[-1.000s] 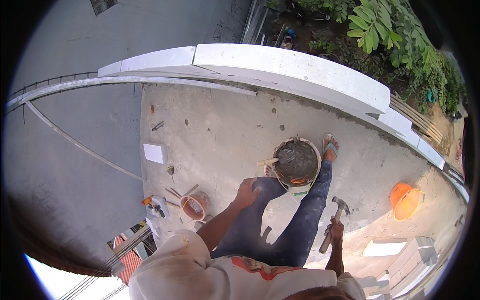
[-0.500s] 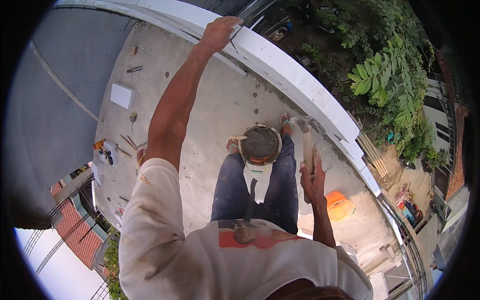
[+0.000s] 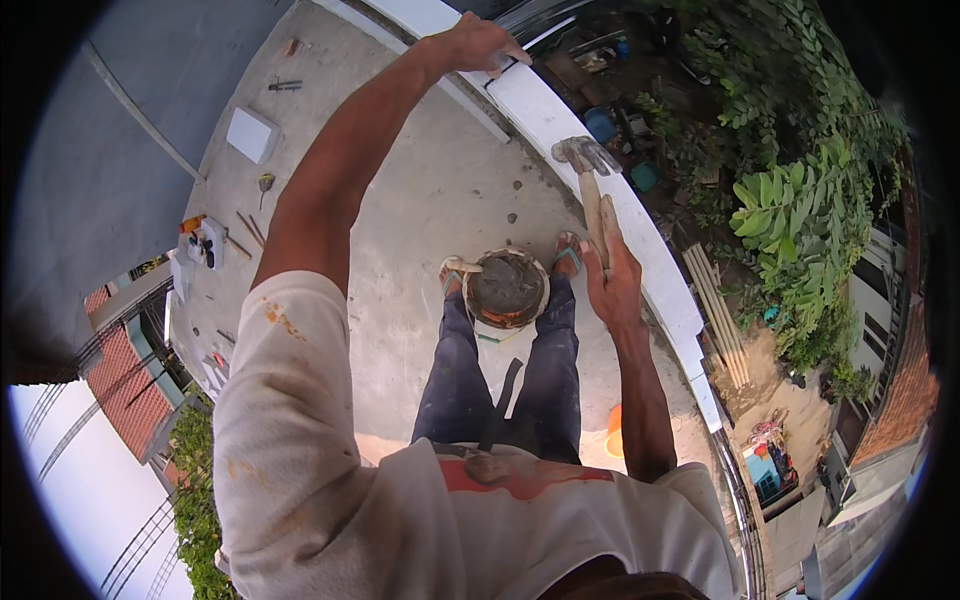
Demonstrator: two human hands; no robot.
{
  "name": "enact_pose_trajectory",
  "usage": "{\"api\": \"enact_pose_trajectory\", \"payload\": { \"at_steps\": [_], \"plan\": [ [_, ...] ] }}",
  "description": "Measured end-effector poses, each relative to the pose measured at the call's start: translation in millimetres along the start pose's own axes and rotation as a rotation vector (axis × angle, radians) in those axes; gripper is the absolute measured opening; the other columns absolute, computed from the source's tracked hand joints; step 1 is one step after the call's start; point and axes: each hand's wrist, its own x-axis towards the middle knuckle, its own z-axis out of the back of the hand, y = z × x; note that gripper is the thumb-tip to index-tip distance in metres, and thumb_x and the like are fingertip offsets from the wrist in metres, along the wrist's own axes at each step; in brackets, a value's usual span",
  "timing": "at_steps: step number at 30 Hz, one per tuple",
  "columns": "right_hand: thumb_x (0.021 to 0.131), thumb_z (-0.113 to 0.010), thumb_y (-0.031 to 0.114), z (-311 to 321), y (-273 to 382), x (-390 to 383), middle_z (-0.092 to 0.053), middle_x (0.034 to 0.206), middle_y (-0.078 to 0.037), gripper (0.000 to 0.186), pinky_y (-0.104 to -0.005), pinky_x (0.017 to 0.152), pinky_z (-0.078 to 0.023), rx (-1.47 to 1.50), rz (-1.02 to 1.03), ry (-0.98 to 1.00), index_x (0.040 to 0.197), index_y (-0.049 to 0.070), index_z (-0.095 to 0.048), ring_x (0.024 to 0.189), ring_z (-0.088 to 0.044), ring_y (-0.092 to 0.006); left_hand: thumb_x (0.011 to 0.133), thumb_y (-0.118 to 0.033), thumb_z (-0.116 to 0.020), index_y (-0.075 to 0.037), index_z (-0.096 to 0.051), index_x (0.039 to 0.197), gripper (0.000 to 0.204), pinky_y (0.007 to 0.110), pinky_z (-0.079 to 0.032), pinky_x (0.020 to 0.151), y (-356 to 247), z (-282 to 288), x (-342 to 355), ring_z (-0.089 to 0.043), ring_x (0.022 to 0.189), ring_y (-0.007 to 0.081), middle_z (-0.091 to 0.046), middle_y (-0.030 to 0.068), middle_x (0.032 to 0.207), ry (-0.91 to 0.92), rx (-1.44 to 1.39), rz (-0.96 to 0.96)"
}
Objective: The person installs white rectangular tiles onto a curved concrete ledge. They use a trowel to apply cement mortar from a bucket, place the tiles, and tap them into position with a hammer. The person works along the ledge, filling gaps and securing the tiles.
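Observation:
My left hand [image 3: 482,45] rests on top of a low wall of white blocks [image 3: 533,100], close to a joint, its fingers and thumb apart against the block. A claw hammer [image 3: 593,210] with a wooden handle is in my right hand [image 3: 614,282], which is closed round the grip. The hammer's grey head appears over the top of the wall, nearer to me than my left hand; whether it touches the block I cannot tell. Between my feet stands a round bucket [image 3: 506,288] of grey mortar, with a pale handle sticking out at its left rim.
Leafy plants [image 3: 800,200] and a cluttered lower yard lie beyond the wall. Bamboo poles [image 3: 715,315] lean beyond it at the right. A loose white block [image 3: 252,135], pliers [image 3: 285,86] and a trowel [image 3: 265,183] lie on the concrete floor. An orange container [image 3: 614,432] sits behind my right arm.
My right hand has raised the hammer forward, from beside my right leg to over the wall. My left hand stays on the wall, its fingers now bent down more. The view has shifted.

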Motion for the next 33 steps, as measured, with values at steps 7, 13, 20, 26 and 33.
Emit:
{"api": "enact_pose_trajectory", "payload": {
  "at_steps": [7,13,20,26,33],
  "plan": [
    [0.105,-0.065,0.009,-8,2,23,-0.069,0.133,-0.031,0.057,-0.0409,0.094,-0.057,-0.073,0.157,-0.051,0.158,-0.002,-0.047,0.115,-0.073,-0.0360,0.079,-0.011,-0.084,-0.036,-0.076,0.136,0.062,0.053,-0.041,0.114,-15,16,0,-0.069,0.125,0.0267,-0.076,0.0056,0.133,0.051,0.062,0.026],
    [0.106,-0.064,0.010,-8,21,32,-0.065,0.142,-0.030,0.061,-0.0398,0.096,-0.057,-0.009,0.060,0.031,0.162,0.001,-0.043,0.124,-0.071,-0.0372,0.081,-0.021,-0.087,-0.035,-0.079,0.131,0.053,0.051,-0.035,0.110,20,-7,-4,-0.068,0.122,0.0268,-0.078,0.0056,0.131,-0.018,-0.125,-0.005],
    [0.107,-0.063,0.012,-11,16,39,-0.066,0.140,-0.030,0.059,-0.0389,0.095,-0.057,-0.048,0.002,0.017,0.162,0.002,-0.043,0.117,-0.072,-0.0313,0.081,-0.029,-0.088,-0.035,-0.080,0.129,0.048,0.050,-0.029,0.114,5,-6,-2,-0.064,0.127,0.0256,-0.078,0.0036,0.131,-0.042,-0.104,0.034],
    [0.107,-0.065,0.012,-17,6,50,-0.070,0.133,-0.030,0.058,-0.0385,0.096,-0.056,-0.115,0.257,-0.098,0.159,-0.003,-0.045,0.111,-0.074,-0.0336,0.079,-0.030,-0.089,-0.033,-0.081,0.128,0.050,0.049,-0.029,0.112,17,-18,0,-0.064,0.126,0.0236,-0.079,0.0030,0.128,-0.087,-0.166,-0.039],
    [0.106,-0.067,0.012,-23,2,56,-0.071,0.124,-0.030,0.046,-0.0423,0.091,-0.057,-0.169,0.221,-0.078,0.146,-0.008,-0.056,0.106,-0.074,-0.0373,0.078,-0.029,-0.089,-0.030,-0.082,0.126,0.049,0.045,-0.032,0.111,15,-15,2,-0.068,0.120,0.0228,-0.080,0.0031,0.124,-0.086,-0.175,-0.049]
  ]
}}
